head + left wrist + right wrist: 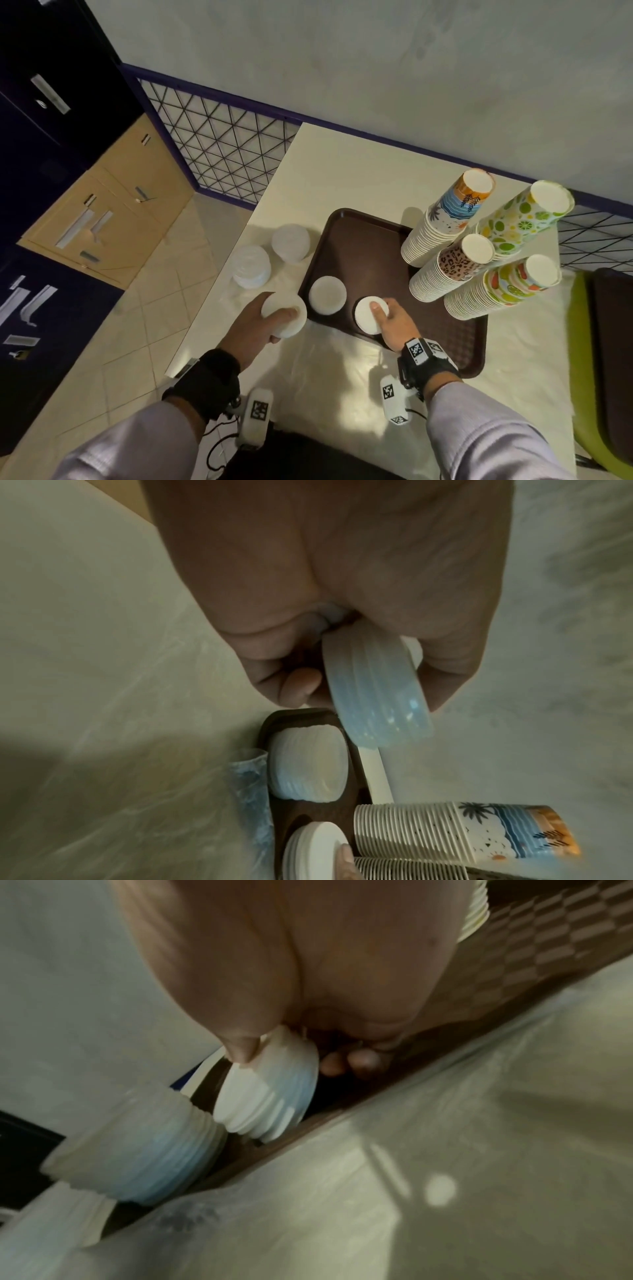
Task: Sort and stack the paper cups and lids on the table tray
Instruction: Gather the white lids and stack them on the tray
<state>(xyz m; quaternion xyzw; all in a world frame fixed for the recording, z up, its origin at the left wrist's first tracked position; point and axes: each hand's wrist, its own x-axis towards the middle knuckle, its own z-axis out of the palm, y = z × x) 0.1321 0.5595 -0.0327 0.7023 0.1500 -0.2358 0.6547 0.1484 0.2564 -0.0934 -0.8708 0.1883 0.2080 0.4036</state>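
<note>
The left hand (255, 323) has its thumb on top and its fingers curled under a small stack of white lids (285, 315). It grips that stack just off the tray's left edge, up off the table. In the left wrist view the same stack (378, 689) is pinched between thumb and fingers, and it looks see-through at the rim.

The right hand (394, 320) has its thumb on top of another stack of lids (368, 313), with the fingers wrapped round the side. This stack sits on the brown tray (370, 246), near the tray's 6 o'clock edge. In the right wrist view the thumb presses the ridged side of that stack (270, 1093).

Between the two hands, a third lid stack (327, 295) stands on the tray by itself.

Off the tray, at about 9 o'clock from it, two more lid piles (270, 253) rest on the white table (342, 164).

At the tray's 3 o'clock side stand four tall stacks of paper cups (479, 246), upside down. They have bright prints: beach, limes, spots and fruit. The stacks are close together.

A green chair (582, 377) is at the far right.
</note>
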